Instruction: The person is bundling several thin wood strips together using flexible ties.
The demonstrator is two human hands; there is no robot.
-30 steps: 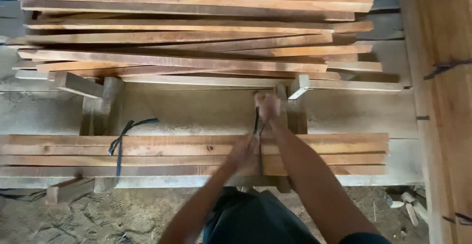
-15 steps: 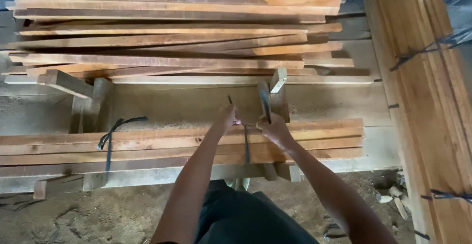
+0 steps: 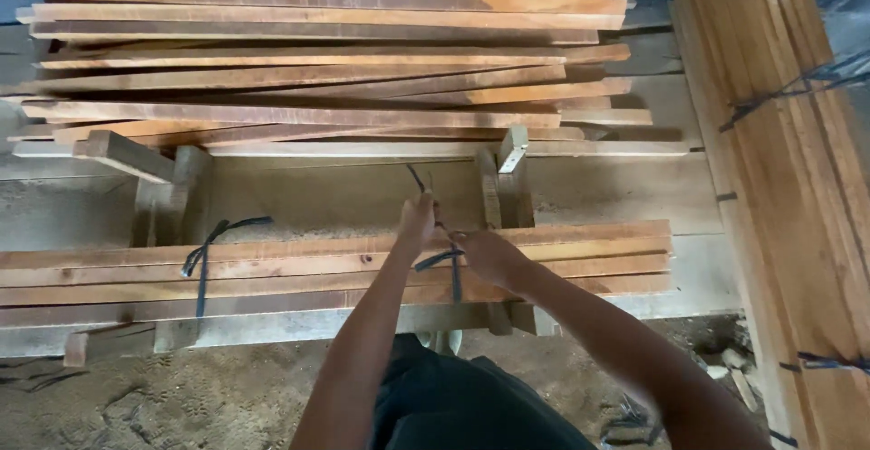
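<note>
Both hands work a dark strap (image 3: 441,260) at the near bundle of wooden slats (image 3: 272,269), which lies flat across the tabletop (image 3: 362,198). Left hand (image 3: 417,223) closed, pinching the strap's upturned ends above the bundle. Right hand (image 3: 485,258) closed on the strap just beside it, resting on the bundle's top. The strap wraps over the bundle's front edge. A second dark strap (image 3: 204,255), already looped, sits on the same bundle well to the left. About four slat edges show in the bundle. Beyond it, a loose pile of long boards (image 3: 326,60), too many to count surely. To the right of the bundle, a strapped board stack (image 3: 788,187). Dirt floor (image 3: 181,396) below.
</note>
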